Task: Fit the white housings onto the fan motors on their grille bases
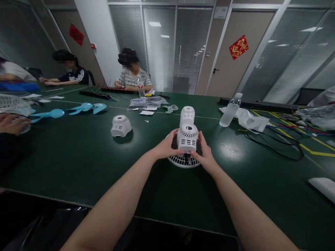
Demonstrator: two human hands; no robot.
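Between my two hands is a white vented fan motor housing (187,139), over a round fan grille (180,162) that lies on the green table. My left hand (169,146) grips the housing's left side, thumb along its lower front. From the right, my right hand (204,153) closes on it, with the thumb at the lower front corner. Small dark parts show under the housing, above the grille. Right behind it stands a second white housing (187,115). Another loose housing (120,126) rests on the table to the left.
Blue fan blades (86,107) lie at the left, near another person's hand (12,123) on a white grille (14,104). A bottle (231,109), a plastic bag (250,118) and loose cables (282,139) are at the right. Other people sit across the table (86,164).
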